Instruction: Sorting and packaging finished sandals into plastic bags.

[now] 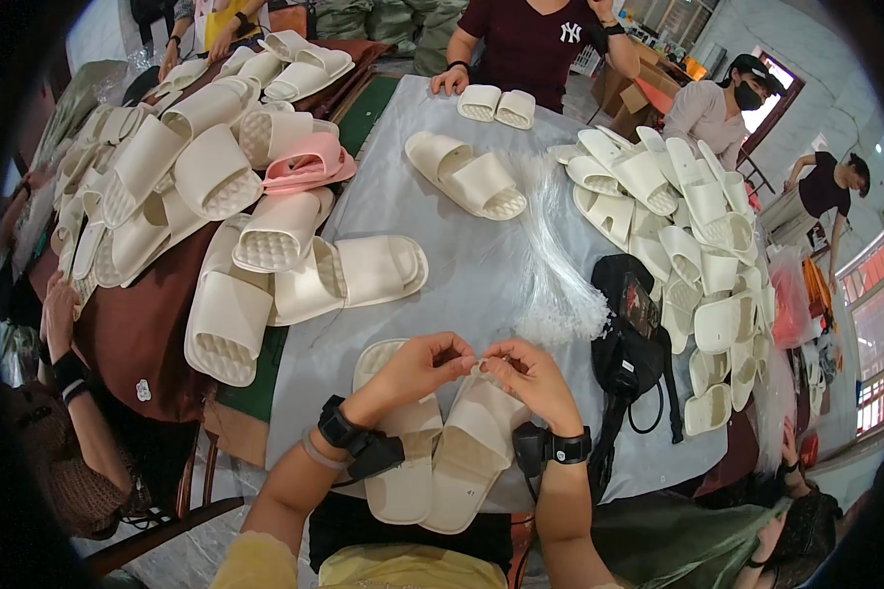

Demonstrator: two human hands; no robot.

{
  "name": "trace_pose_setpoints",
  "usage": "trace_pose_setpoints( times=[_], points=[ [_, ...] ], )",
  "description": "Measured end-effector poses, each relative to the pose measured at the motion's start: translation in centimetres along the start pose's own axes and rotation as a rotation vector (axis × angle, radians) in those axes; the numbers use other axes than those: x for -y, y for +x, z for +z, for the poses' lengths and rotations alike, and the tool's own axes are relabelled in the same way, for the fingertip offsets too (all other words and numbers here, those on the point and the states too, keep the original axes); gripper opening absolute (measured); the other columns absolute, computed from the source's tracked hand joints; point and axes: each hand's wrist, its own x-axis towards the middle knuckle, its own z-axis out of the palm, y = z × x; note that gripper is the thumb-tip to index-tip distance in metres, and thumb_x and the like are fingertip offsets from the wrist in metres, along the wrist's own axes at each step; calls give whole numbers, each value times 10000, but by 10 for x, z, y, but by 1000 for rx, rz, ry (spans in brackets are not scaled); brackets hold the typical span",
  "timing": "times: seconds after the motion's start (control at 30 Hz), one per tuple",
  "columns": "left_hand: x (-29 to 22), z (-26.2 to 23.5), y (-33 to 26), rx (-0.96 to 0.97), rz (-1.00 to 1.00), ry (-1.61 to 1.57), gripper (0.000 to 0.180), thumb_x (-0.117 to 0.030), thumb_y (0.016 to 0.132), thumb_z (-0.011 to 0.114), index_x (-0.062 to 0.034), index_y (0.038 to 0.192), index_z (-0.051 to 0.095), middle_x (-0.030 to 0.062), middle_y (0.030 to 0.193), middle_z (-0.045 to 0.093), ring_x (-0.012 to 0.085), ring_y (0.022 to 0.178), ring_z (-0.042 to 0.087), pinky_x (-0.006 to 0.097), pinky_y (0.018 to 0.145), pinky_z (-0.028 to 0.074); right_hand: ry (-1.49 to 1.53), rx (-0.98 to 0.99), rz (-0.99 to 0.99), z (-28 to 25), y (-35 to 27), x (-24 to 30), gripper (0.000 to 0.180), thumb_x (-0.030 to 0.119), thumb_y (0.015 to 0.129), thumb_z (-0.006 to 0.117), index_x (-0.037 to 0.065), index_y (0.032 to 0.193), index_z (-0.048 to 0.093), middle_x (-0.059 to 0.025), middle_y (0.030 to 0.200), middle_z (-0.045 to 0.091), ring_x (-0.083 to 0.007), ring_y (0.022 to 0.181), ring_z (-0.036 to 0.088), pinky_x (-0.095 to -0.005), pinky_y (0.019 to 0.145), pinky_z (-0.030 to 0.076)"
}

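My left hand (424,365) and my right hand (532,379) meet with fingertips pinched together, closed on something too small to make out. Just beneath them lies a pair of cream slippers at the table's near edge: the left slipper (403,481) and the right slipper (471,452) side by side, toe openings partly covered by my hands. A bundle of clear plastic strands (550,255) spreads over the table beyond my right hand. Dark straps with small boxes sit on both my wrists.
Cream slippers are heaped on the left (147,167) and right (707,216), with a pink slipper (309,162) in the left heap. A black bag (629,344) lies right of my hands on the grey table (363,206). Several people stand or sit around it.
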Motion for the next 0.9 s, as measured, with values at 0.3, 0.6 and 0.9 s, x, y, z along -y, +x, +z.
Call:
trace_pose_setpoints(
  times=[0.3,0.6,0.9],
  points=[
    [-5,2,-1,-23,9,71,157,-147,855,563,-2,917,565,-27,730,543,42,660,459,197,594,389,34,14,-22,-2,0,-2,163,136,861,549,19,974,539,-17,828,599,-43,638,489,-183,537,392],
    [1,0,0,-16,23,41,154,-153,855,565,-7,905,560,-26,715,532,44,647,447,199,573,378,-79,-15,-58,-1,-2,1,145,105,837,563,26,958,561,-2,831,608,-35,686,494,-174,577,394],
    [0,-1,-2,-6,27,62,137,-134,853,565,-5,898,560,-28,714,530,42,653,447,199,588,383,-74,-19,-64,0,-2,-2,164,108,818,596,17,952,576,-16,832,627,-51,727,540,-184,607,408]
  ],
)
